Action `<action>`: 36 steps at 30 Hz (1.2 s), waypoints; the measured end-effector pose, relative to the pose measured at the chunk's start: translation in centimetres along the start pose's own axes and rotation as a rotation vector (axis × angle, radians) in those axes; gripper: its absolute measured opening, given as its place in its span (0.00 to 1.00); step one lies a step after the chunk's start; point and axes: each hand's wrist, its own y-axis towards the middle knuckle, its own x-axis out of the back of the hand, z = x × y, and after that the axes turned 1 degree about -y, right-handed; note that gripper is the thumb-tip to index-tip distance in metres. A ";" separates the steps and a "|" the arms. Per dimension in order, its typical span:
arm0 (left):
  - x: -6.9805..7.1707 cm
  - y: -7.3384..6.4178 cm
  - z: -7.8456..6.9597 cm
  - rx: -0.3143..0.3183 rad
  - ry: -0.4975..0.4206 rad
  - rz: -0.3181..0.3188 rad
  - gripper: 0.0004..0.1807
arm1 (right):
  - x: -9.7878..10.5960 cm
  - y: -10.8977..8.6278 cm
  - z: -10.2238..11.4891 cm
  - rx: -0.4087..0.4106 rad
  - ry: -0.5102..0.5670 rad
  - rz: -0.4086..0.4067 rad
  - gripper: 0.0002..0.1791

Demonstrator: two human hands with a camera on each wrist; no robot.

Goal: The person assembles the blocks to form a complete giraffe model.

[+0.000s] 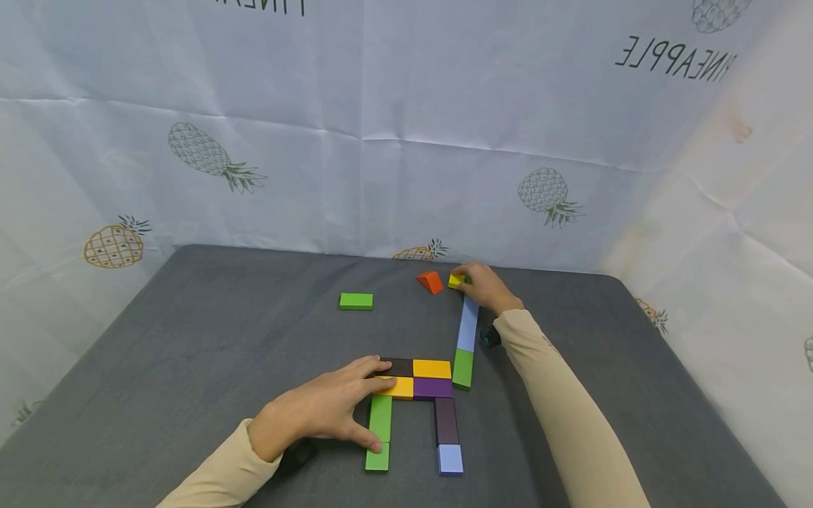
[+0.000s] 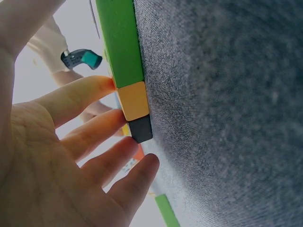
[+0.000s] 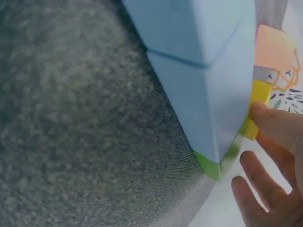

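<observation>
My right hand [image 1: 485,286] pinches a small yellow block [image 3: 261,92] between thumb and fingers, at the far end of a line of light blue blocks [image 1: 468,324] with a green block [image 1: 464,370] at its near end. Another green end [image 3: 208,165] shows beyond the blue ones in the right wrist view. My left hand [image 1: 324,406] has its fingers spread, fingertips against a black block [image 1: 400,367] and an orange-yellow block [image 1: 403,389], thumb at the green blocks [image 1: 381,416] below. Alongside lie a second orange-yellow block [image 1: 432,369] and a purple block [image 1: 433,388].
A dark brown block [image 1: 447,421] and a light blue one [image 1: 450,460] run toward me from the purple block. Farther back sit a red-orange wedge [image 1: 430,282] and a single green block [image 1: 356,302]. Pineapple-printed cloth [image 1: 406,183] hangs behind the grey table [image 1: 209,339].
</observation>
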 end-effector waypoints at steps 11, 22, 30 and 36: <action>0.0 0.0 0.0 -0.004 0.006 -0.004 0.46 | 1.0 -0.1 -1.2 0.004 0.079 -0.051 0.21; 0.0 0.0 0.0 -0.002 0.010 -0.003 0.46 | 1.3 -0.3 -2.7 -0.026 0.118 -0.111 0.21; 0.0 0.0 0.0 0.003 0.002 0.003 0.46 | 1.1 -0.4 -3.2 -0.039 0.136 -0.132 0.21; 0.0 0.1 0.0 0.000 0.005 -0.005 0.46 | 1.2 -0.5 -3.4 -0.068 0.140 -0.123 0.21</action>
